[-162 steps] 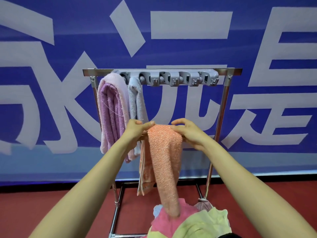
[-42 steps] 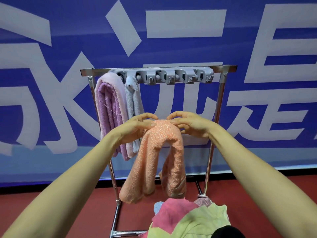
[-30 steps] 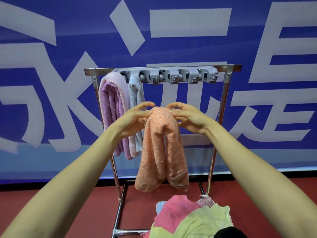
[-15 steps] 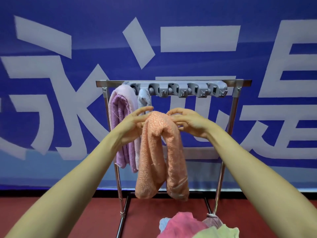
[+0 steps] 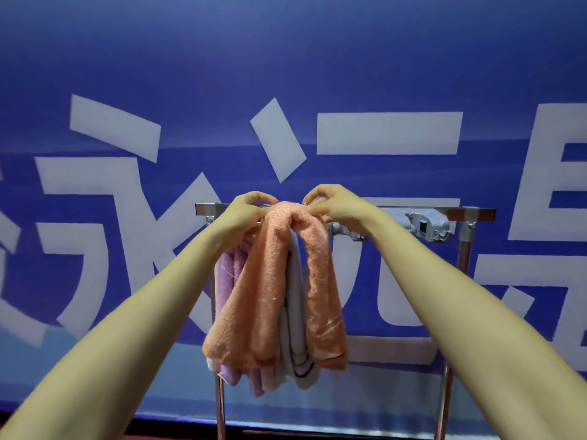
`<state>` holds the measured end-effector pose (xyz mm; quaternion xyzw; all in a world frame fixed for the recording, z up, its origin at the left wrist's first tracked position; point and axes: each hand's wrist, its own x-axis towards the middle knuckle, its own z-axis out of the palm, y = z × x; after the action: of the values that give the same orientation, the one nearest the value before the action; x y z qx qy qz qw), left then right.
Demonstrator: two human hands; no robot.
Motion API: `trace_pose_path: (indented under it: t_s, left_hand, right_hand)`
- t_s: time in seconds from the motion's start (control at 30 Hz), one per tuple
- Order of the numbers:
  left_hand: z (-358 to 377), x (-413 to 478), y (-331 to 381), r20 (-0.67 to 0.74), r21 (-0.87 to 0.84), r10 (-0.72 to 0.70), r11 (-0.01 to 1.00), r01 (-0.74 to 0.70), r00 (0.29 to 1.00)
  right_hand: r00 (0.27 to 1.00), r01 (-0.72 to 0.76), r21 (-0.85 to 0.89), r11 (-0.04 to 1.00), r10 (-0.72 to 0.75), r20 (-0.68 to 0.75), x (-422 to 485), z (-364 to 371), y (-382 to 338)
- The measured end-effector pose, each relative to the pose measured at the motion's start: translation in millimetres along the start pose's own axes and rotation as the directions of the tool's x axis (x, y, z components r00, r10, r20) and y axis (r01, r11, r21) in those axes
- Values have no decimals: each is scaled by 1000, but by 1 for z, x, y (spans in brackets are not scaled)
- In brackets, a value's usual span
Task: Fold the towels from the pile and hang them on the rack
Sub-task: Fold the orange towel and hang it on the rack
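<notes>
A folded orange towel (image 5: 273,290) hangs doubled over, its fold raised to the top bar of the metal rack (image 5: 476,214). My left hand (image 5: 244,211) pinches the fold from the left and my right hand (image 5: 333,204) pinches it from the right. Both orange halves drop in front of the towels hanging there. A purple towel (image 5: 227,274) shows behind the orange one at the left. A pale grey-white towel (image 5: 295,312) shows between the two orange halves.
A grey clip holder (image 5: 427,225) runs along the rack bar to the right of my hands. The rack's right post (image 5: 462,265) and left post (image 5: 219,404) stand before a blue banner wall with big white characters. The towel pile is out of view.
Both hands lifted the orange towel up to the rack's top bar, and it now covers the purple and grey towels. The view tilted upward, so the pile dropped out of sight.
</notes>
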<state>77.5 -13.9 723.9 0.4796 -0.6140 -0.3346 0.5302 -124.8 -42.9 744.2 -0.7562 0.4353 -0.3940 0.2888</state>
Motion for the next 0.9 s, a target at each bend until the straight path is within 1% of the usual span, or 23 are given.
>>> trace_pose_path:
  t_s: [0.1,0.17,0.23,0.27,0.3,0.37,0.43,0.53,0.6,0.7,0.8,0.9]
  left_hand:
    - [-1,21,-1,-84,211,-5,977,23,996]
    - [0,29,0,-116,388,70,921,-19,991]
    - [1,34,-2,-121,619,183,783,-70,976]
    - [1,36,-5,-134,695,221,716,-68,966]
    - [0,37,-8,-152,734,233,677,-48,961]
    - [-2,41,-15,-189,771,227,637,1,955]
    - [-3,44,-19,-195,792,232,610,14,953]
    - [-1,47,-18,-178,819,234,574,12,956]
    - [0,48,-19,-154,847,219,531,14,964]
    - [3,50,-19,-96,880,190,476,-6,977]
    - [4,51,-18,-92,883,176,469,-2,980]
    - [4,53,-19,-105,878,168,478,12,980]
  right_hand:
    - [1000,25,-92,995,-25,-5,19,14,3]
    - [1000,22,-117,993,-24,-14,27,21,7]
    - [999,21,-99,995,-25,-36,33,25,12]
    - [998,25,-88,996,-29,-51,36,27,13]
    - [997,32,-85,996,-38,-69,38,29,15]
    - [993,45,-89,995,-54,-100,41,35,16]
    - [991,46,-88,995,-57,-121,43,40,18]
    - [990,41,-119,992,-57,-129,45,39,21]
    - [992,44,-162,986,-63,-111,47,36,23]
    - [989,93,-231,969,-116,-90,39,30,21]
    - [988,132,-179,975,-145,-59,18,27,20]
    - [973,232,-167,958,-231,24,-2,29,27]
